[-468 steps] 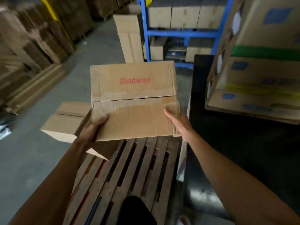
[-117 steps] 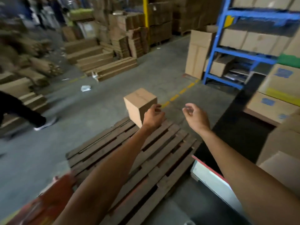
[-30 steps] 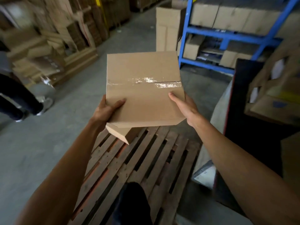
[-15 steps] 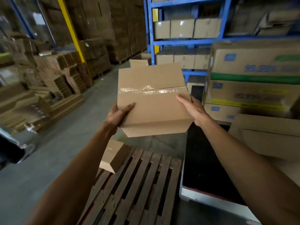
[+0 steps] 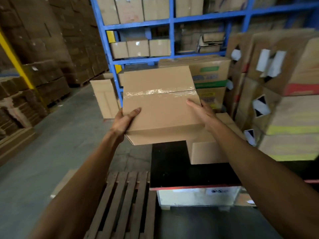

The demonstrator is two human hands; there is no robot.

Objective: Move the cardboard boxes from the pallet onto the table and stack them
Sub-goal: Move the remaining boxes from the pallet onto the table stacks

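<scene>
nearest me, i noted the wooden pallet at the lower edge and the dark surface just right of it. above them i held a taped cardboard box in the air, over the surface's left edge. my left hand gripped its left side, thumb curled onto the top; my right hand pressed its right side, fingers fairly straight. a second box rested on the surface beneath my right forearm. printed cartons stood stacked at right, a blue rack beyond.
</scene>
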